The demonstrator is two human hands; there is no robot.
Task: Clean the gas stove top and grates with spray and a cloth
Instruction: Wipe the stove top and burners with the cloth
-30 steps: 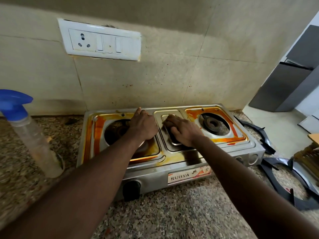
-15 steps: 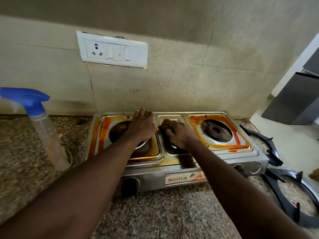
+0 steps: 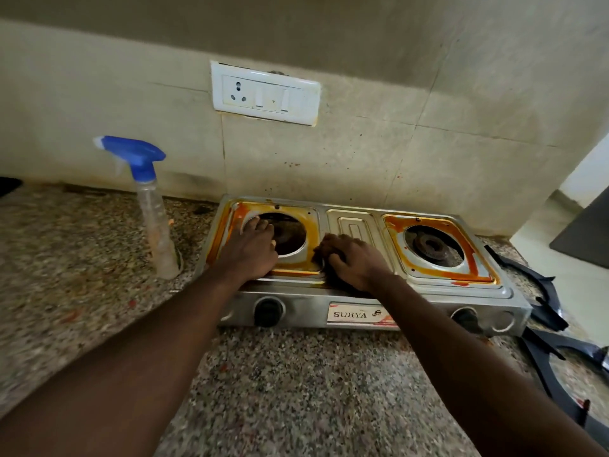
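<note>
bracing the stove (image 3: 356,222), it seems, the left hand (image 3: 252,252) lies flat, fingers straight, over the left burner (image 3: 290,239). right hand (image 3: 354,263) curls round a dark cloth (image 3: 322,263) at the stove's six o'clock edge to scrub; spray bottle (image 3: 155,225) parked at nine o'clock, grates (image 3: 540,291) off at three.

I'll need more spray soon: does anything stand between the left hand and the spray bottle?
Nothing visible does. The spray bottle stands upright on the granite counter left of the stove; the left hand rests on its left burner.

Beige tiled wall (image 3: 395,153) (speckled with stains); white switch plate (image 3: 265,93); granite counter (image 3: 296,390).
</note>
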